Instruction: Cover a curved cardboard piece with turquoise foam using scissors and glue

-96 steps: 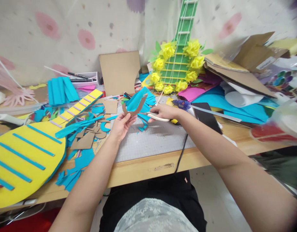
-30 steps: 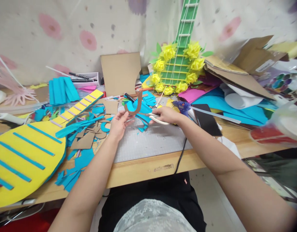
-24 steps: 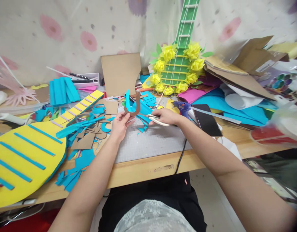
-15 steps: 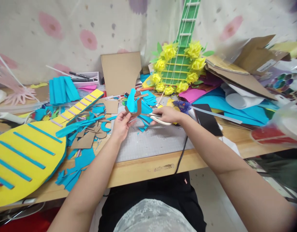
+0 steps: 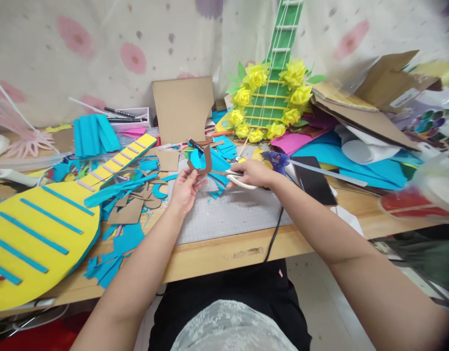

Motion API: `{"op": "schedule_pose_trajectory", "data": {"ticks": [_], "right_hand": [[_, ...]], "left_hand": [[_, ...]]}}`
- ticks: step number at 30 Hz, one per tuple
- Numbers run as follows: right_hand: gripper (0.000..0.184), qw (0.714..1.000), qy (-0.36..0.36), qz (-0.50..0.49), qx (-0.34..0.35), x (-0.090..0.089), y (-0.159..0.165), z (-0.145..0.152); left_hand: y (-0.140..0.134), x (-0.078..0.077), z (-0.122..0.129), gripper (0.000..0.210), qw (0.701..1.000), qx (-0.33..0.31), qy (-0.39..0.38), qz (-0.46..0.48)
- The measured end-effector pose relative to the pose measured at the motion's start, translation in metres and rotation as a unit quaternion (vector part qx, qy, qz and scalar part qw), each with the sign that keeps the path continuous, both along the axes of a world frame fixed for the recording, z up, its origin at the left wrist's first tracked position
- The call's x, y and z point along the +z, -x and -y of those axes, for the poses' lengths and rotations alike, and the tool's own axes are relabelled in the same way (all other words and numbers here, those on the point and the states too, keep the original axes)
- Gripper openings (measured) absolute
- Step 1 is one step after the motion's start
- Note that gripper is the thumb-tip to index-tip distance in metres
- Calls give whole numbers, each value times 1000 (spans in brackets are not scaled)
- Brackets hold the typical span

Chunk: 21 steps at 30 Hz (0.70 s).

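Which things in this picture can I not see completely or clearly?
Head view:
Scissors: handles partly hidden by the right hand.
Their tips: too small to tell contact with the brown strip.
Green guitar: neck cut by upper edge.
Yellow guitar: body cut by left edge.

Bright, diffuse light, source out of frame. Soft shadow on cutting mat (image 5: pixel 224 225) under right hand (image 5: pixel 250 174). Wide-angle stretch; edges smeared, right forearm (image 5: pixel 341 243) blurry near frame edge, top-right corner vignetted.

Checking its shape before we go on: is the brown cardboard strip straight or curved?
Curved: held by the left hand, the brown cardboard strip bends round like a hook, one end pointing up.
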State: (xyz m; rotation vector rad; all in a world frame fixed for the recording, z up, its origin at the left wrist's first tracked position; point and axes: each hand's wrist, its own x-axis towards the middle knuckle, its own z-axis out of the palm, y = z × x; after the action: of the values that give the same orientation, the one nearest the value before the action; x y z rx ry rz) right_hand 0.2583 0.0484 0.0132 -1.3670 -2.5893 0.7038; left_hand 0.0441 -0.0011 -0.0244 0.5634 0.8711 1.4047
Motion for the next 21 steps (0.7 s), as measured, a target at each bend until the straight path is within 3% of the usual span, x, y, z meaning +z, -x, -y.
{"op": "schedule_pose_trajectory", "data": {"ticks": [9,21], "right_hand": [[48,999,26,-18,-23,-5,0,0],[52,999,48,-8,12,0,-4,-2]], "left_hand": [[3,-2,-2,17,1000,-3,-16,-6],[3,-5,-2,22,998,-15,-52,-38]]}}
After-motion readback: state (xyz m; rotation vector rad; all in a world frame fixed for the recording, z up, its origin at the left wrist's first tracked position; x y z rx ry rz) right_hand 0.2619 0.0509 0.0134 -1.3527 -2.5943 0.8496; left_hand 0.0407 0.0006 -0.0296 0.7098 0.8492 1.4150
